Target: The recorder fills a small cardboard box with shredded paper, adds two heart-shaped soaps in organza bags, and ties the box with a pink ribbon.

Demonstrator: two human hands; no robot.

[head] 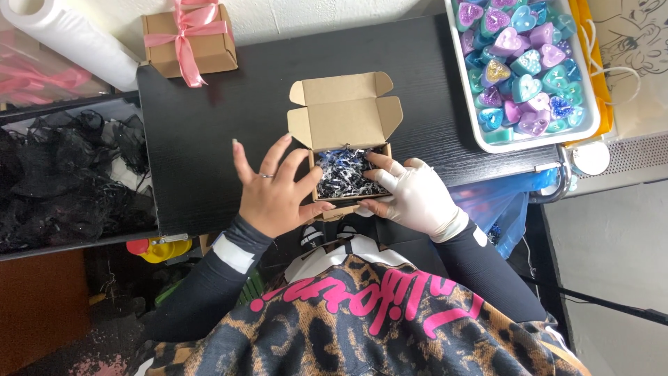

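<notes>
Our left hand and gloved right hand grasping the open box of shredded paper, tray of hearts beyond its right.

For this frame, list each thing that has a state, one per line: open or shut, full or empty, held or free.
small cardboard box: lid open, filled with shredded paper, held at both sides.
left hand: bare, on the box's left side.
right hand: in a white glove, on the box's right side.
second cardboard box: shut, tied with a pink ribbon.
white tray: full of heart-shaped pieces.
</notes>
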